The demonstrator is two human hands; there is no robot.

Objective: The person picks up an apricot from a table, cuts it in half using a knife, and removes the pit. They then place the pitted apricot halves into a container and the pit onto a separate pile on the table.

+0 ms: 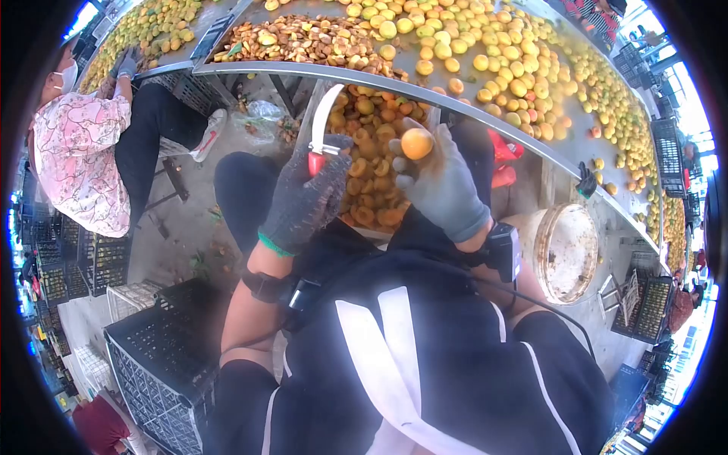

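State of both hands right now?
Dark-grey-gloved left hand: closed on a red-handled knife with curved pale blade.
Light-grey-gloved right hand: holding a round orange-yellow fruit.

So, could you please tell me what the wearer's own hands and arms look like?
The left hand wears a dark grey textured glove with green cuff trim, above a black wristband. The right hand wears a stained, light grey glove, with a boxy black device at the wrist. Thin black cables and short dark sleeves show too.

red knife handle, pale blade, orange fruit, pink floral shirt, green glove cuff.
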